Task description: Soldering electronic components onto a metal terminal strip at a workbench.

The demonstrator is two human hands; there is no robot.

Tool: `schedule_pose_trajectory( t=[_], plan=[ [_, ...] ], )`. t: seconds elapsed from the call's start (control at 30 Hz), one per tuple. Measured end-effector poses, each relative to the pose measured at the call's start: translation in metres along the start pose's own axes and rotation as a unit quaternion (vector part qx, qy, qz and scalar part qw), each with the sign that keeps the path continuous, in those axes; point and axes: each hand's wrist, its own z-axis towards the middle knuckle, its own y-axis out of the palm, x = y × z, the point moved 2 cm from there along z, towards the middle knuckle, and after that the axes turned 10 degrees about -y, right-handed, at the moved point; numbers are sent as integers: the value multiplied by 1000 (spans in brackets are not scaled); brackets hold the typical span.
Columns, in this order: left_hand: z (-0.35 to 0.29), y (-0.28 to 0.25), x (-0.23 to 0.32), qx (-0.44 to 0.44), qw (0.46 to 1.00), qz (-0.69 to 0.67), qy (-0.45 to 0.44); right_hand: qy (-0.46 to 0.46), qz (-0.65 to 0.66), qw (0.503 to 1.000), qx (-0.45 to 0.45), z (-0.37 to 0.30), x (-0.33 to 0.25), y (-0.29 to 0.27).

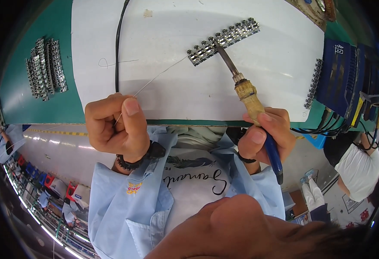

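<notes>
My left hand (119, 127) pinches a thin solder wire (160, 74) between thumb and forefinger. The wire runs up and right to the near end of a strip of shiny metal parts (238, 33), which lies slanted on the white sheet. In my right hand (272, 133) is a soldering iron (251, 98) with a worn tan grip and a blue rear end. Its metal tip rests on or just above the strip, left of its middle; I cannot tell if they touch. The wire end appears to reach the strip's left end, apart from the tip.
Several similar metal strips (46, 69) lie bunched on the green mat (17, 105) at the left. Another strip (314, 84) sits by the blue box-shaped units (338, 71) at the right. A black cable (118, 47) crosses the white sheet (172, 101). Other people are in the background.
</notes>
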Motion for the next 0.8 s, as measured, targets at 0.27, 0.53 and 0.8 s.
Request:
schedule_pose_trajectory(
  t=[0.27,0.53,0.8],
  plan=[
    [0,0,-1,0,1000,-12,9,5,3,1000,17,-1,0,1],
    [0,-1,-1,-5,1000,-10,6,-2,2,1000,28,-3,0,3],
    [1,0,-1,-10,1000,-7,5,3,2,1000,15,-1,-1,2]
  ],
)
